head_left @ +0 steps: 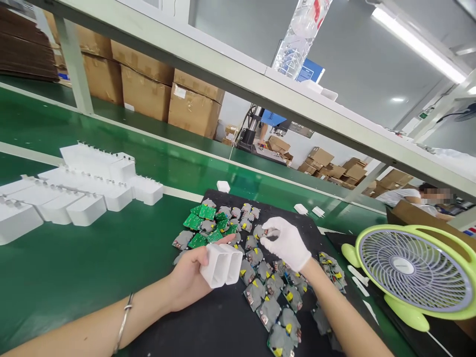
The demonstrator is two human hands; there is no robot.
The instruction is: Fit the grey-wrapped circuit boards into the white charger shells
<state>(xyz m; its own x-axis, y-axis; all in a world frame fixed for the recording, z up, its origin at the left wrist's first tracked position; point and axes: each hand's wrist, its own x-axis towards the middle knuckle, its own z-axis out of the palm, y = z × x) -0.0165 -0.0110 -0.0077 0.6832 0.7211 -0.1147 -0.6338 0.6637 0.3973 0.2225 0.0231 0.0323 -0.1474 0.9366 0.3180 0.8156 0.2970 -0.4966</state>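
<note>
Holding two open-ended white plastic housings (221, 266) side by side, the left hand (195, 275) closes its thumb over their near-left wall; its other fingers are mostly hidden behind them. The white-gloved right hand (286, 243) bends thumb and forefinger at one grey-coated circuit board (259, 231); I cannot tell whether it is pinched, since the glove hides part of it. Both forearms are cut off at the near edge, the left one wearing one metal bangle (125, 320).

Around the hands, dozens of similar boards (269, 312) overlap too closely to count, with roughly eight showing green faces at the far left of the pile. The black mat (211, 322) stretches away from them on the near left. Beyond its far edge lie three small white plug-like pieces (223, 186).

Green tabletop (141, 248) spans the space to more than ten white casings (89, 208) at left, the nearest cut off. At right, one lime-green fan (402, 265) limits sideways room.
</note>
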